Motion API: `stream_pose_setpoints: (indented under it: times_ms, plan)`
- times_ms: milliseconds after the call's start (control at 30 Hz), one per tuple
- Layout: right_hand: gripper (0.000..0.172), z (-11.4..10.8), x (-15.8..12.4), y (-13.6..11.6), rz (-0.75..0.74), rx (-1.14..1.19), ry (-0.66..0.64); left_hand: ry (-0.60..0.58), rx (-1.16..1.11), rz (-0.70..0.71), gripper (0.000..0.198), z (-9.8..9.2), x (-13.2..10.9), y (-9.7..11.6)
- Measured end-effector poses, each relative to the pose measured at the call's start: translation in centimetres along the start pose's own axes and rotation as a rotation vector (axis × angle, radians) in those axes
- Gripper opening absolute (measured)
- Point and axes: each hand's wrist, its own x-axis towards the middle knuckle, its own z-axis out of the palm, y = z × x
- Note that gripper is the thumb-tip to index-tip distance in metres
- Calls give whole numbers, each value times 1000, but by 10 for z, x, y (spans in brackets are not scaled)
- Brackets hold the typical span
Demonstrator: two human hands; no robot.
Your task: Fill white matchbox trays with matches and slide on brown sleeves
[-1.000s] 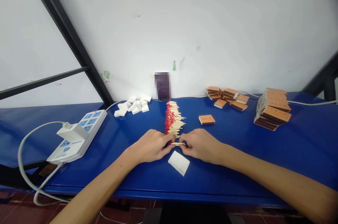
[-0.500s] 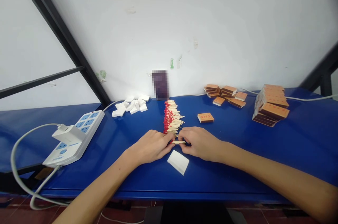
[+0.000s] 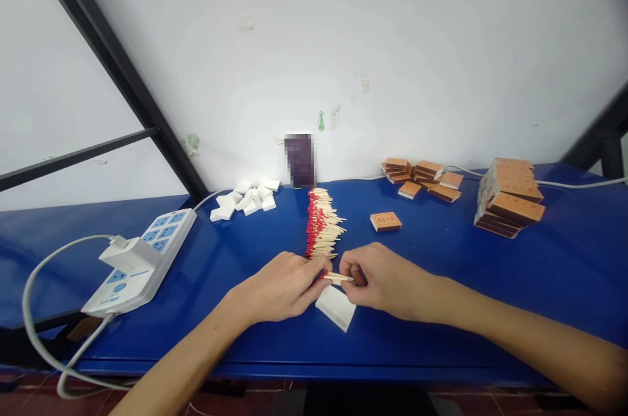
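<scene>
Between my two hands is a small bunch of matches (image 3: 338, 277), red heads to the left. My left hand (image 3: 289, 285) pinches the head end, and my right hand (image 3: 380, 278) has its fingers closed on the plain end. Just below them lies a white matchbox tray (image 3: 337, 309), tilted askew on the blue table. Beyond my hands a long row of loose matches (image 3: 324, 226) runs away toward the wall, its red heads on the left. One orange matchbox sleeve (image 3: 385, 221) rests to the right of that row.
White matchbox trays (image 3: 250, 197) are heaped at the back left. Orange matchboxes lie in a loose pile (image 3: 426, 175) at the back right, with a stack of matchboxes (image 3: 513, 197) farther right. A power strip (image 3: 142, 265) with a plugged-in charger and cables occupies the left side.
Both hands have come slightly nearer the table's front edge with the matches, away from the row. They are now right at the white tray's upper edge.
</scene>
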Motion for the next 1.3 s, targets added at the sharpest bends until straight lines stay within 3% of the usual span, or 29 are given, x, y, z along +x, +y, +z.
stream_pose_setpoints:
  times_ms: [133,267,433,567,933,1100,1300]
  plan:
    - [8,6,-11,-5,17,136,-98,-74,-240,20,12,-8,-5,2]
    - [19,14,-12,-6,-6,91,-101,-114,-343,17,10,-6,-6,2]
    - [20,10,-7,-5,-109,-31,-48,-9,-342,22,9,-3,-5,2]
    - [20,6,-1,3,-247,-100,-84,76,-348,54,14,0,-5,1]
    - [29,2,0,16,-430,-216,-61,76,-390,45,14,5,-3,-4]
    - [22,5,-3,16,-427,-265,1,84,-394,34,18,6,-2,-4]
    - [19,5,-1,18,-384,-188,-27,69,-433,78,17,3,-3,-7]
